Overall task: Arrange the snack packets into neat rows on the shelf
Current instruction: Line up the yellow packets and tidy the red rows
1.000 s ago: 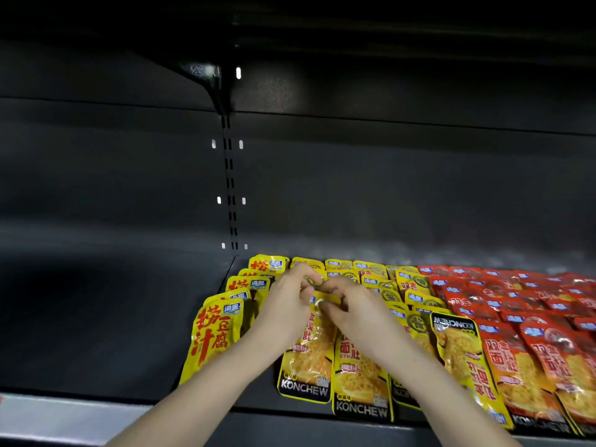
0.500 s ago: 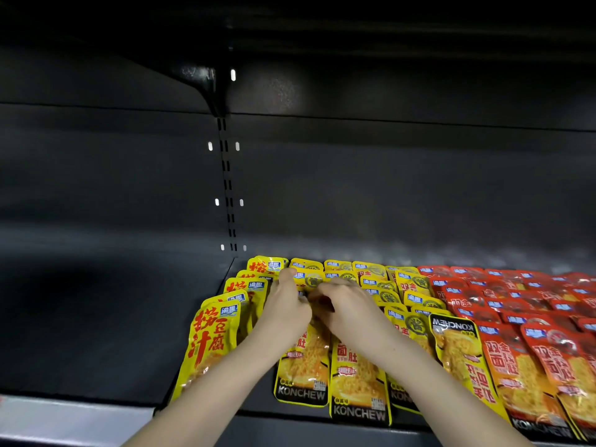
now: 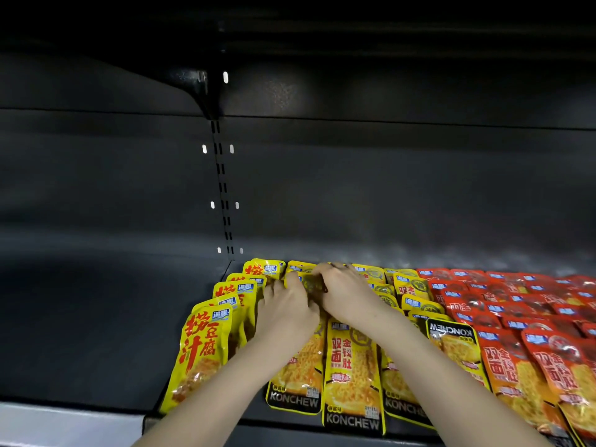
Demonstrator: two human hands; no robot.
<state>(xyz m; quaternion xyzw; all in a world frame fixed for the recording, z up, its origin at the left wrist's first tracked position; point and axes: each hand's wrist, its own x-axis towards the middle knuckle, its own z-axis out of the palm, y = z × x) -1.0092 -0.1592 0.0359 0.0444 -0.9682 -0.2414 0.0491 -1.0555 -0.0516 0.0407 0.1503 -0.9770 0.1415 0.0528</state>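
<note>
A person's two bare hands reach into a dark metal shelf (image 3: 96, 333) where snack packets lie in overlapping rows running from front to back.

The left hand (image 3: 285, 312) and right hand (image 3: 346, 296) meet at about 12 o'clock from the front packets, deep in the yellow rows. Half a second ago they worked lower, near the middle of the row; a second ago lower still. Both have since slid toward the back wall, and the fingers now reach the rearmost packets.

Both hands are clenched together on a yellow packet (image 3: 308, 280) between them, the fingertips pinching its top edge. Most of that packet is hidden by the hands.

With the hands gone further back, more of the front "KONCHEW" packet (image 3: 353, 375) shows, lying flat at 6 o'clock of the hands. At 9 o'clock stands a row of yellow packets with red characters (image 3: 206, 346), leaning against one another at the section's left end. At 3 o'clock lies an upside-down yellow packet (image 3: 451, 341), its brand name inverted, and beyond it the red packets (image 3: 516, 304) fill the right of the shelf. These rows lie as they did before.

A slotted upright strip (image 3: 222, 188) runs up the back wall at 12 o'clock.
</note>
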